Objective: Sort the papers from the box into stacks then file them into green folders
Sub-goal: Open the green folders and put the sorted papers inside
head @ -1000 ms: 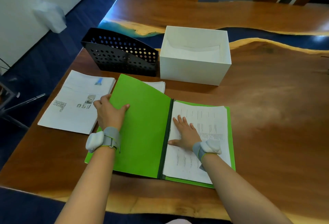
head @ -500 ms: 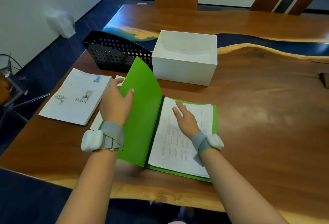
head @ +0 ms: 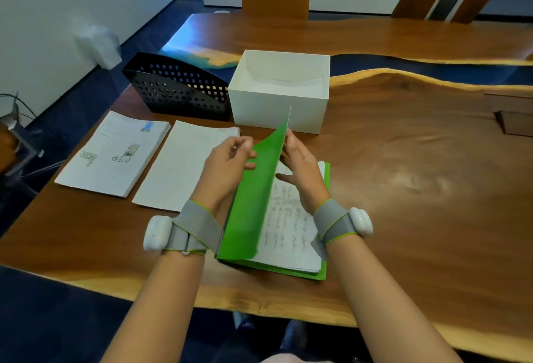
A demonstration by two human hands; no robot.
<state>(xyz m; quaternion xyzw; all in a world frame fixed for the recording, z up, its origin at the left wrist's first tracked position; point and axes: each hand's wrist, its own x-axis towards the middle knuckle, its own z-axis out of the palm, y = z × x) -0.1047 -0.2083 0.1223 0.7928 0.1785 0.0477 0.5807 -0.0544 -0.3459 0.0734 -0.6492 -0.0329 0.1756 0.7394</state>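
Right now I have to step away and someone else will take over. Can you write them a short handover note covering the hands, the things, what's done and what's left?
Left hand: pinches the edge of the folder cover, which is raised near upright.
Right hand: open, fingers straight, beside the cover's inner face and above the filed papers.
Things: printed stack and plain stack lie on the table left of the folder. The box sits behind it, contents unclear.
Done: one stack is in the folder.
Left: shut the cover and file the two stacks. No other folder is in view.
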